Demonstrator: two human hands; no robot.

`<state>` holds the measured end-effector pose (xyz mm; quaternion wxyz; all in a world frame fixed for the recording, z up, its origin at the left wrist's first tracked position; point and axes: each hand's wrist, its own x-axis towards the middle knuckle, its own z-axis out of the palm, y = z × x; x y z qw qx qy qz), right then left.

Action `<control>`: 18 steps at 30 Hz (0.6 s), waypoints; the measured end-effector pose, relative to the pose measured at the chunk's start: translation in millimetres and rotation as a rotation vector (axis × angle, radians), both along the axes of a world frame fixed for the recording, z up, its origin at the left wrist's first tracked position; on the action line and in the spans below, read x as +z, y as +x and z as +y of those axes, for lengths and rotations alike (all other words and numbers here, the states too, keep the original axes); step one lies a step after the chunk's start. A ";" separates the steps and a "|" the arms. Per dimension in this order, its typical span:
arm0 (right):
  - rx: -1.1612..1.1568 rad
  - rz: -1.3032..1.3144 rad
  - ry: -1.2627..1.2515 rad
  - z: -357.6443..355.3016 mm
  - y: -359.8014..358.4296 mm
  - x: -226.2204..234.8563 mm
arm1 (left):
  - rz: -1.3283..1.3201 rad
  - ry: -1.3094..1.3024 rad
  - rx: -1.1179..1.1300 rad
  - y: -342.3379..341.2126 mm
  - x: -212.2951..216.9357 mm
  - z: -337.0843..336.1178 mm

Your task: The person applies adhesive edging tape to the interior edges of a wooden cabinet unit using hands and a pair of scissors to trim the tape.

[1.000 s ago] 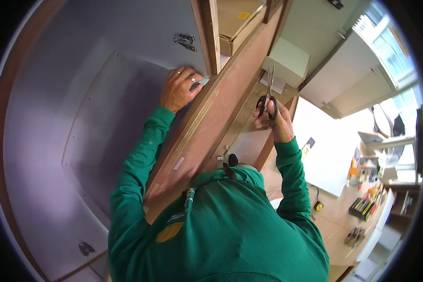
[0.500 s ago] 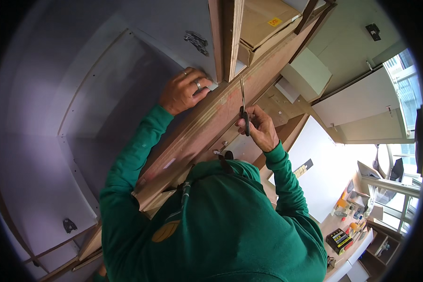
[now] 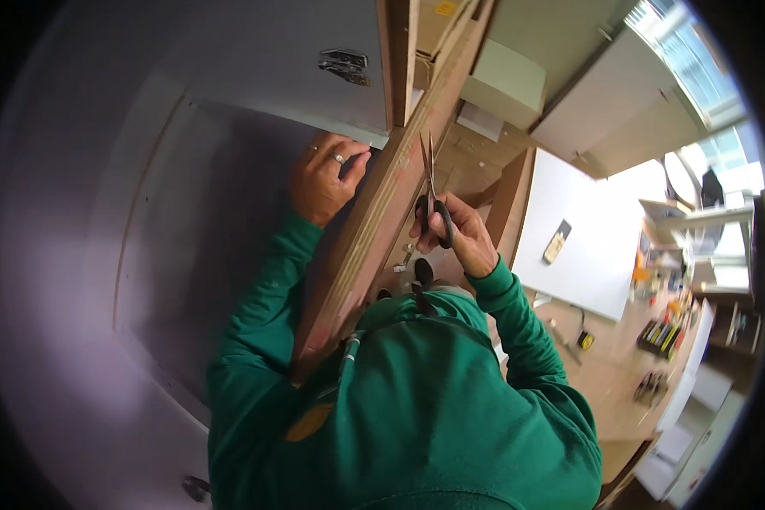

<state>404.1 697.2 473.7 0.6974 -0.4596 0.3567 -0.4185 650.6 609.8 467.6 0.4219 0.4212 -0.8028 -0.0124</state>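
Since the earlier frames the right hand [image 3: 455, 234] has slid down the plank's edge toward the body, and the view has swung so that the panel fills more of the left side.

The scissors [image 3: 432, 191] sit in the right hand, black handle loops around the fingers, the two blades nearly closed and pointing up along the right edge of the long wooden plank [image 3: 382, 221]. The fingers are curled through and around the loops, gripping the handles; the blades run close beside the plank's edge, seemingly to trim something along it, though what they cut is too fine to tell. The plank leans steeply from the person's chest up toward the top of the view. The left hand [image 3: 325, 177], a ring on one finger, rests on the plank's left side where it meets a pale grey panel [image 3: 187, 221]; its fingers are bent and pressed together against the wood, apparently steadying it while the other hand works.

Further right lies a white board [image 3: 599, 246] with a small dark object on it, and beyond it a wooden workbench [image 3: 620, 374] strewn with small tools. A pale green box [image 3: 506, 81] sits above.
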 end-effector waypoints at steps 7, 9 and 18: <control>-0.222 0.079 0.024 61.3 21.7 -5.6 | -0.187 -0.178 0.027 -14.1 1.7 -14.5; -0.245 0.106 0.006 71.3 23.4 -9.3 | -0.136 -0.244 0.027 -12.6 -6.8 -21.3; -0.266 0.283 -0.174 54.5 -19.0 -19.3 | 0.045 -0.188 0.062 -20.5 -3.0 -21.7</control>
